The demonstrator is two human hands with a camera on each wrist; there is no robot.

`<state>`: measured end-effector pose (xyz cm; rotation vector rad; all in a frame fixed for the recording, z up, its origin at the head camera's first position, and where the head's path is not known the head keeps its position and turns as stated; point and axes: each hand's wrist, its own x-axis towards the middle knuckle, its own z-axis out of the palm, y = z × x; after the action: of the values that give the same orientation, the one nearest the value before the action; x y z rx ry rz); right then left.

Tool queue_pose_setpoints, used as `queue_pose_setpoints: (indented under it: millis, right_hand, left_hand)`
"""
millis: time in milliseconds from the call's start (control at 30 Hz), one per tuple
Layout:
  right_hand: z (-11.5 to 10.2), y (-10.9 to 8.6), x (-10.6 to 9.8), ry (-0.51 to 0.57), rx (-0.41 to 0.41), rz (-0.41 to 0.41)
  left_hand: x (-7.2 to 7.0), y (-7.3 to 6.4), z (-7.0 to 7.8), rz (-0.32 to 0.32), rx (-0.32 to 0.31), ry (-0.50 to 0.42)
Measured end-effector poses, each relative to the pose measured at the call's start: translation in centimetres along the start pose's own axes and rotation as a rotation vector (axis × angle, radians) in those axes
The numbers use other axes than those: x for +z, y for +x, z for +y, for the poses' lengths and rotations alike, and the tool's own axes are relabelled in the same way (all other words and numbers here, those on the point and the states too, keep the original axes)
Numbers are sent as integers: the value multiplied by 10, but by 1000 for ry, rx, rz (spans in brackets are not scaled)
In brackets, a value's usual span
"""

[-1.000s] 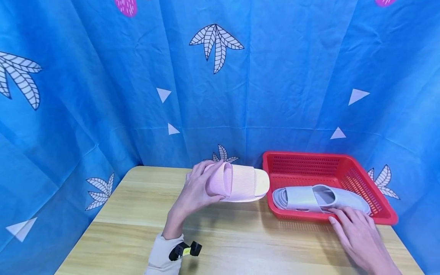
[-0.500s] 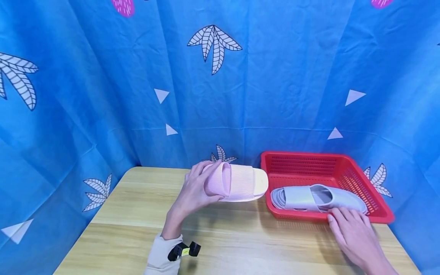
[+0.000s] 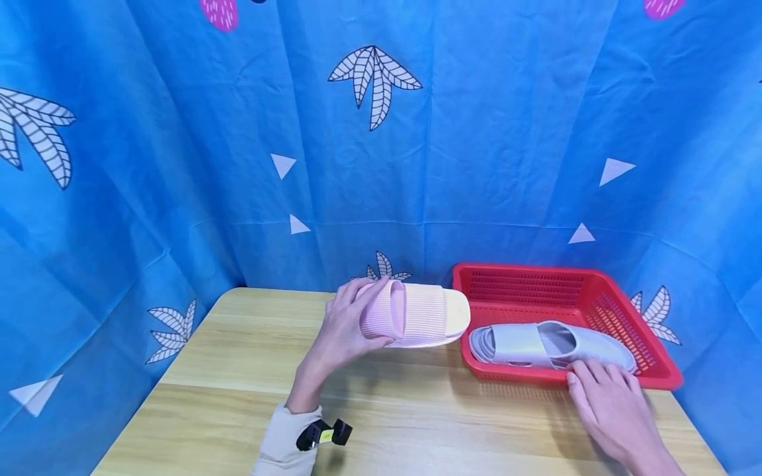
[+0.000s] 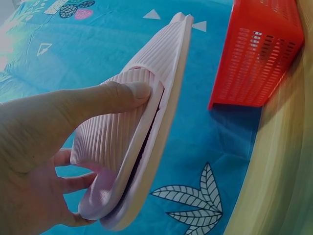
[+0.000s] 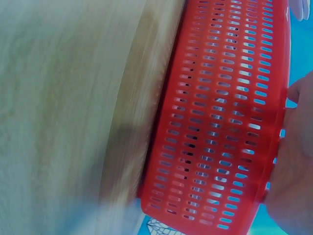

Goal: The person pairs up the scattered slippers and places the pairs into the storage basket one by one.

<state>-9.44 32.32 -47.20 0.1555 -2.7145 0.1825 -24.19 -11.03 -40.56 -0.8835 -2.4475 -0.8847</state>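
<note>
My left hand (image 3: 345, 327) holds a pair of pink ribbed slide slippers (image 3: 424, 316) above the table, nested one against the other, their toe ends pointing left. In the left wrist view the thumb presses on the strap of the slippers (image 4: 110, 137) and the other fingers pass behind. My right hand (image 3: 616, 406) rests on the front rim of a red plastic basket (image 3: 530, 377), with relaxed fingertips over the edge beside grey slippers (image 3: 524, 344) lying inside. In the right wrist view those fingertips are hidden behind the basket wall (image 5: 215, 127).
The wooden table (image 3: 238, 383) runs under both hands, with the basket at its right back. A blue patterned curtain (image 3: 476, 132) hangs behind and at both sides. A black wrist device (image 3: 321, 434) sits on the left sleeve.
The left hand and the pink slippers have shifted very slightly to the right. The right hand stays at the basket rim. The head view sways a little.
</note>
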Motion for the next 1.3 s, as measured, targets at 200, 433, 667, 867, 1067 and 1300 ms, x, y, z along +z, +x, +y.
queue_pose_setpoints:
  millis: [200, 433, 667, 867, 1067, 1300]
  right_hand:
    - [-2, 2, 1, 10, 11, -8]
    - [-2, 8, -1, 15, 0, 23]
    - [-3, 5, 2, 20, 3, 24]
    - [-3, 3, 4, 25, 5, 33]
    - [-3, 1, 3, 28, 16, 24]
    - [0, -1, 3, 34, 23, 31]
  left_hand:
    - [7, 0, 2, 19, -21, -8]
    - [19, 5, 5, 67, -42, -42]
    - [29, 11, 15, 54, -66, -74]
    - [36, 22, 26, 49, -67, -76]
    - [42, 35, 37, 47, -51, -68]
    - [51, 55, 51, 17, 0, -59]
